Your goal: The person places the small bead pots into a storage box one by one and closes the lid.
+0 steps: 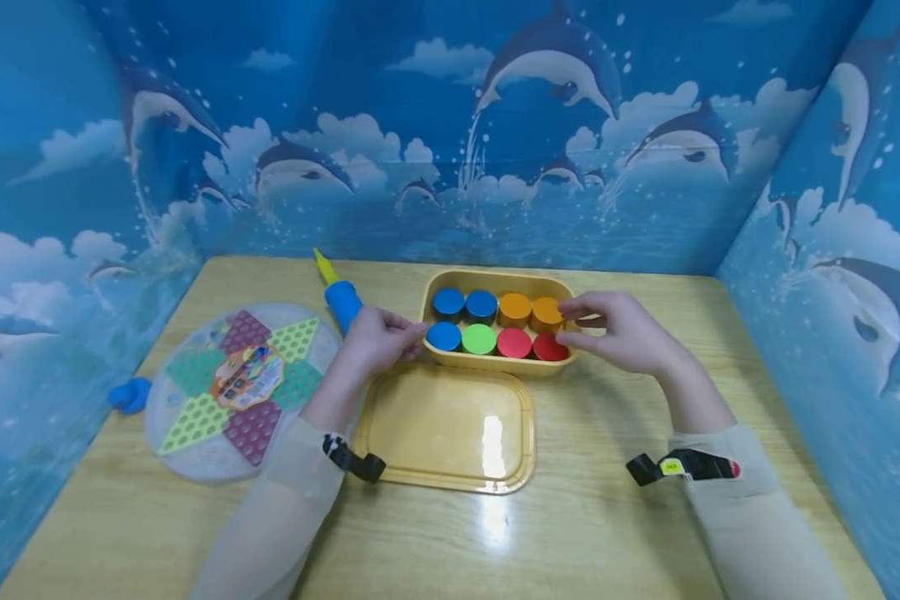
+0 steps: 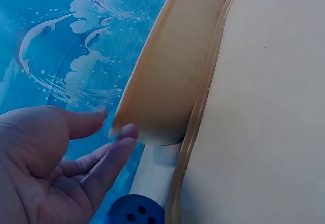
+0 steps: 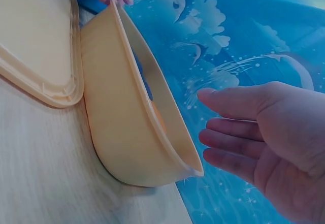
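Note:
A yellow plastic box [image 1: 495, 363] stands at the back of the table, holding round blocks in two rows: blue [image 1: 444, 337], green [image 1: 479, 339], orange [image 1: 514, 309] and red [image 1: 513, 342]. My left hand [image 1: 381, 340] is at the box's left end, fingertips right at the rim. The left wrist view shows thumb and fingers [image 2: 109, 163] spread apart around the corner. At the other end is my right hand [image 1: 618, 333], its fingers loosely extended. In the right wrist view a small gap separates those fingers [image 3: 228, 142] from the rim.
A yellow lid [image 1: 442, 425] lies flat in front of the box. To the left are a round star-patterned game board [image 1: 195, 375], a blue tube with a yellow tip [image 1: 342, 302] and a small blue object [image 1: 129, 395]. Dolphin-printed curtains [image 1: 450, 125] enclose the table's back and sides.

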Action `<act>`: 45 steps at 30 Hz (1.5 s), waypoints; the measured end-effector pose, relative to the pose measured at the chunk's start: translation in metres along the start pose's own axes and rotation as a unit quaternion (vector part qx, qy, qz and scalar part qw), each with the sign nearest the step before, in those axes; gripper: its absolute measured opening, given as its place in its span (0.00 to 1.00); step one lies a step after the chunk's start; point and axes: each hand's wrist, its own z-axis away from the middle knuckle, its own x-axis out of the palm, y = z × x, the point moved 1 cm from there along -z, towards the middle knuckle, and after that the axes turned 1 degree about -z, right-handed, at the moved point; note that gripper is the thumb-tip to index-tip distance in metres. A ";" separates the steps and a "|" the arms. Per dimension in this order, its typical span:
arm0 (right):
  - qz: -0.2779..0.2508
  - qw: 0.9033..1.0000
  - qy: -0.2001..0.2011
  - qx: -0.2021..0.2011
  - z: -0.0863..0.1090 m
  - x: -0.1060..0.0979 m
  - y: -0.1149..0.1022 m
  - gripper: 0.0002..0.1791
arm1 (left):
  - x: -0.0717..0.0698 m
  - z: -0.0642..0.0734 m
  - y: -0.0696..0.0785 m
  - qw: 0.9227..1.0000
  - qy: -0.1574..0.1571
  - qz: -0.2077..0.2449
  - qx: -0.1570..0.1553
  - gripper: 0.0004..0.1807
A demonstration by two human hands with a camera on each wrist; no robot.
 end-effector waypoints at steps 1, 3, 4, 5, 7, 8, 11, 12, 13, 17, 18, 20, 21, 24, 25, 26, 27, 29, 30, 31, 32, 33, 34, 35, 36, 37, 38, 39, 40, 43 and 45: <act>-0.004 1.000 0.004 0.003 0.003 0.000 -0.001 0.25 | -0.001 0.002 0.001 1.000 -0.001 -0.008 0.010 0.19; -0.014 1.000 0.014 0.011 0.009 0.001 -0.003 0.25 | -0.003 0.005 0.002 0.999 -0.005 -0.029 0.033 0.19; -0.017 1.000 0.020 0.016 0.012 0.001 -0.004 0.25 | -0.005 0.008 0.003 0.998 -0.006 -0.040 0.045 0.19; -0.021 0.999 0.026 0.021 0.014 0.002 -0.005 0.25 | -0.007 0.010 0.004 0.997 -0.007 -0.050 0.057 0.20; -0.033 0.998 0.041 0.031 0.019 0.004 -0.007 0.25 | -0.011 0.016 0.005 0.994 -0.008 -0.064 0.087 0.20; -0.038 0.997 0.049 0.038 0.022 0.005 -0.008 0.24 | -0.013 0.018 0.006 0.993 -0.008 -0.068 0.097 0.20; -0.059 0.994 0.067 0.064 0.031 0.009 -0.012 0.24 | -0.019 0.027 0.006 0.990 -0.004 -0.080 0.117 0.21; -0.068 0.992 0.071 0.075 0.034 0.010 -0.013 0.24 | -0.021 0.030 0.006 0.990 -0.002 -0.082 0.119 0.21; -0.076 0.991 0.074 0.086 0.036 0.011 -0.014 0.24 | -0.023 0.033 0.005 0.989 0.003 -0.086 0.119 0.21; -0.108 0.984 0.073 0.121 0.048 0.016 -0.018 0.24 | -0.030 0.045 -0.006 0.986 0.030 -0.116 0.112 0.21; -0.120 0.982 0.067 0.126 0.050 0.018 -0.018 0.24 | -0.032 0.049 -0.009 0.986 0.036 -0.124 0.108 0.21; -0.146 0.978 0.048 0.137 0.054 0.022 -0.018 0.23 | -0.034 0.055 -0.017 0.985 0.046 -0.136 0.097 0.20; -0.161 0.976 0.036 0.142 0.055 0.025 -0.018 0.23 | -0.035 0.059 -0.021 0.985 0.048 -0.138 0.092 0.19; -0.199 0.967 -0.006 0.160 0.056 0.036 -0.017 0.24 | -0.037 0.067 -0.033 0.985 0.058 -0.148 0.070 0.17; -0.204 0.964 -0.018 0.168 0.055 0.040 -0.017 0.25 | -0.037 0.068 -0.037 0.984 0.062 -0.152 0.065 0.16; -0.204 0.962 -0.028 0.176 0.055 0.044 -0.017 0.25 | -0.037 0.070 -0.040 0.983 0.066 -0.159 0.060 0.15; -0.204 0.961 -0.035 0.185 0.054 0.049 -0.016 0.25 | -0.037 0.071 -0.043 0.983 0.067 -0.164 0.057 0.14; -0.204 0.957 -0.044 0.202 0.053 0.057 -0.015 0.23 | -0.036 0.073 -0.049 0.980 0.065 -0.178 0.054 0.12; -0.202 0.956 -0.047 0.209 0.052 0.061 -0.014 0.22 | -0.035 0.073 -0.051 0.979 0.062 -0.185 0.051 0.11; -0.203 0.954 -0.049 0.214 0.052 0.064 -0.013 0.21 | -0.034 0.073 -0.053 0.979 0.057 -0.192 0.048 0.11; -0.204 0.953 -0.051 0.218 0.052 0.068 -0.011 0.20 | -0.034 0.074 -0.055 0.978 0.052 -0.197 0.043 0.11; -0.206 0.952 -0.053 0.221 0.052 0.071 -0.011 0.18 | -0.033 0.073 -0.056 0.977 0.048 -0.202 0.039 0.11; -0.207 0.951 -0.057 0.221 0.051 0.073 -0.010 0.18 | -0.033 0.073 -0.058 0.977 0.043 -0.207 0.030 0.11; -0.209 0.950 -0.059 0.223 0.051 0.076 -0.009 0.17 | -0.033 0.073 -0.060 0.976 0.040 -0.212 0.022 0.11; -0.210 0.950 -0.062 0.223 0.050 0.078 -0.009 0.16 | -0.032 0.073 -0.061 0.976 0.036 -0.216 0.015 0.11; -0.213 0.949 -0.063 0.225 0.050 0.081 -0.009 0.15 | -0.032 0.073 -0.062 0.975 0.034 -0.219 0.010 0.11; -0.214 0.948 -0.066 0.227 0.049 0.083 -0.009 0.15 | -0.032 0.072 -0.064 0.975 0.032 -0.220 0.004 0.11; -0.215 0.947 -0.065 0.231 0.049 0.084 -0.009 0.14 | -0.032 0.072 -0.065 0.975 0.031 -0.221 0.000 0.11; -0.216 0.946 -0.066 0.232 0.049 0.086 -0.009 0.14 | -0.033 0.071 -0.066 0.975 0.029 -0.220 -0.003 0.10; -0.221 0.941 -0.064 0.246 0.048 0.091 -0.009 0.13 | -0.032 0.070 -0.067 0.976 0.029 -0.217 -0.008 0.09; -0.223 0.940 -0.065 0.251 0.047 0.094 -0.010 0.13 | -0.031 0.070 -0.068 0.977 0.030 -0.213 -0.008 0.08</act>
